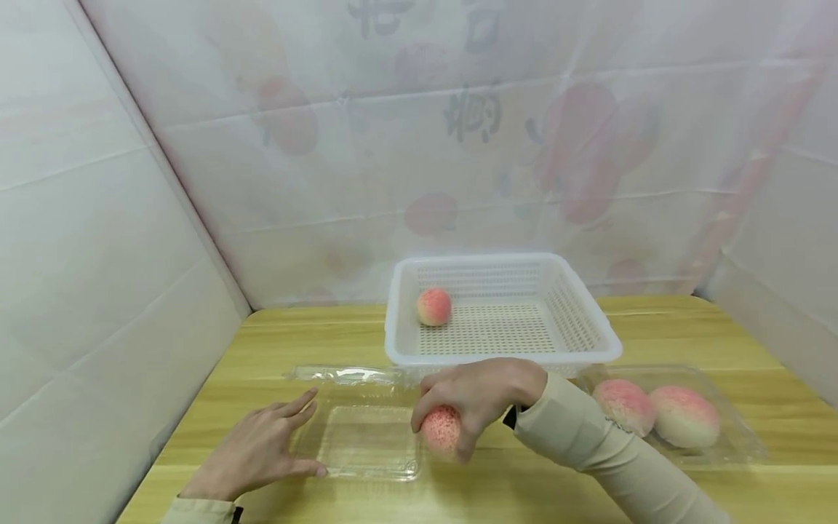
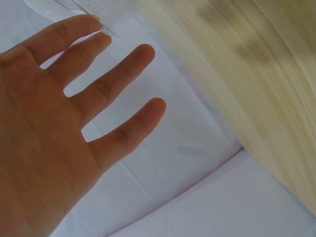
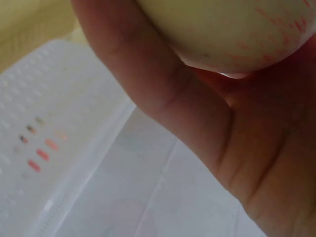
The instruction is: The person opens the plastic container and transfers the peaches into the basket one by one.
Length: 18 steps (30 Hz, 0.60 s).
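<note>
One peach (image 1: 441, 431) gripped by right hand (image 1: 487, 397) at clear tray (image 1: 366, 474) right edge; left hand (image 1: 258, 447) spread at left, probably steadying tray.

A yellow, wood-grained tabletop with rounded far corners (image 1: 327, 333) spreads across the near part of the scene. Beyond it hangs a whitish, creased sheet (image 1: 366, 167), printed with blurred grey brush-style characters (image 1: 487, 113) high up near the middle. Faded pink rounded patches (image 1: 431, 213) are scattered over it, the largest cluster towards the right. On the left stands a plain white sheet wall with fold lines (image 1: 98, 240), meeting the far sheet along a slanting seam. On the right is a pale sheet wall (image 1: 792, 255), with a soft pinkish band (image 1: 753, 175) along its far edge.
</note>
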Each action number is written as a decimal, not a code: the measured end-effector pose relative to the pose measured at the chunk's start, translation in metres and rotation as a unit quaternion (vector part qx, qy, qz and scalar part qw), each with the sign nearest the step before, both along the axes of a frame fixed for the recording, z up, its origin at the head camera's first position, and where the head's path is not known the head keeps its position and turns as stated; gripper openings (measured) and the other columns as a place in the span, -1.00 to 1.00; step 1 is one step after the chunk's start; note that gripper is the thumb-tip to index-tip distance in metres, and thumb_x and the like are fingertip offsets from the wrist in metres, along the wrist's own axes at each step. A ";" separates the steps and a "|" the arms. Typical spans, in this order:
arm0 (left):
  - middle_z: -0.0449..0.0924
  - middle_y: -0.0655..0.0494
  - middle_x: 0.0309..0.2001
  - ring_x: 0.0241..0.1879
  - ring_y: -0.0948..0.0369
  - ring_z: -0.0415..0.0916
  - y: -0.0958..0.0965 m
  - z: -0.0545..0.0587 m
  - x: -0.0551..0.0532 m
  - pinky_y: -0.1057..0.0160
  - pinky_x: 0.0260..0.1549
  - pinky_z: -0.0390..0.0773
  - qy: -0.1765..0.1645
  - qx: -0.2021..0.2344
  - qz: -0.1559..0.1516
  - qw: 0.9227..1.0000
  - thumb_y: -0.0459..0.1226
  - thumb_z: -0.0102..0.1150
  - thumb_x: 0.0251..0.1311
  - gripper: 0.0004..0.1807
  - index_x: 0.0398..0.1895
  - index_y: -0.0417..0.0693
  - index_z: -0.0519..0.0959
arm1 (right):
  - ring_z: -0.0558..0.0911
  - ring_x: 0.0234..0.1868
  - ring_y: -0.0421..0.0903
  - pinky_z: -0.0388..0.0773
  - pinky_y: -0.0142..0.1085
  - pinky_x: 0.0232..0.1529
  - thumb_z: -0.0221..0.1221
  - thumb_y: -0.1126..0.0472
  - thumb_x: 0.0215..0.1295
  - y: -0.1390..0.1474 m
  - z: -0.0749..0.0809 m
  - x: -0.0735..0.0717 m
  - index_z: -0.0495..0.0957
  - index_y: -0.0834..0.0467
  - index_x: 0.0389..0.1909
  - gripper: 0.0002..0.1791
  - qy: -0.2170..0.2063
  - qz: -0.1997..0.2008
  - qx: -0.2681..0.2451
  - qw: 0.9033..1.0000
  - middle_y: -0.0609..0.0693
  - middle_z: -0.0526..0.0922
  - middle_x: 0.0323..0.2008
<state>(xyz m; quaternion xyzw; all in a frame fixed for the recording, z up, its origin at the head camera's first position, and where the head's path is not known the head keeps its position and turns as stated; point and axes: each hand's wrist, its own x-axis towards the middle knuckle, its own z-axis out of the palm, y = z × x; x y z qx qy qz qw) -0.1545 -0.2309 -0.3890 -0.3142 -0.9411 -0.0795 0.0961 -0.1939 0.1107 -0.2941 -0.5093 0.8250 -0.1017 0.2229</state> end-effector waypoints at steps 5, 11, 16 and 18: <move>0.50 -0.18 0.31 -0.01 -0.18 0.63 -0.001 0.000 0.001 -0.12 -0.17 0.67 -0.001 0.002 -0.001 1.000 0.46 0.23 -0.06 0.08 0.13 -0.38 0.62 | 0.48 -0.20 -0.35 0.49 -0.47 -0.14 0.53 0.19 -0.15 0.004 0.007 -0.005 0.65 -0.07 0.01 -0.42 -0.001 -0.010 -0.003 1.000 -0.26 0.47 -0.17; 0.48 -0.21 0.32 -0.01 -0.21 0.63 0.000 0.001 0.001 -0.12 -0.16 0.67 -0.009 0.002 -0.001 1.000 0.46 0.23 -0.06 0.09 0.12 -0.40 0.62 | 0.49 -0.20 -0.33 0.51 -0.42 -0.17 0.51 0.21 -0.14 0.007 0.013 -0.011 0.65 -0.09 0.05 -0.40 -0.002 -0.029 -0.011 1.000 -0.24 0.49 -0.15; 0.48 -0.18 0.32 0.00 -0.21 0.62 0.001 0.002 0.001 -0.13 -0.16 0.67 -0.014 -0.004 0.005 1.000 0.46 0.23 -0.06 0.09 0.15 -0.38 0.61 | 0.49 -0.21 -0.31 0.51 -0.41 -0.14 0.49 0.23 -0.15 0.011 0.017 -0.020 0.66 -0.05 0.01 -0.43 0.005 -0.029 -0.026 0.999 -0.23 0.49 -0.18; 0.47 -0.18 0.33 0.00 -0.21 0.62 0.001 0.002 0.001 -0.13 -0.17 0.67 -0.015 -0.004 0.005 1.000 0.46 0.23 -0.05 0.09 0.15 -0.38 0.61 | 0.49 -0.20 -0.30 0.50 -0.39 -0.11 0.47 0.23 -0.15 0.013 0.019 -0.023 0.66 -0.03 0.00 -0.45 0.006 -0.035 -0.029 0.999 -0.23 0.50 -0.18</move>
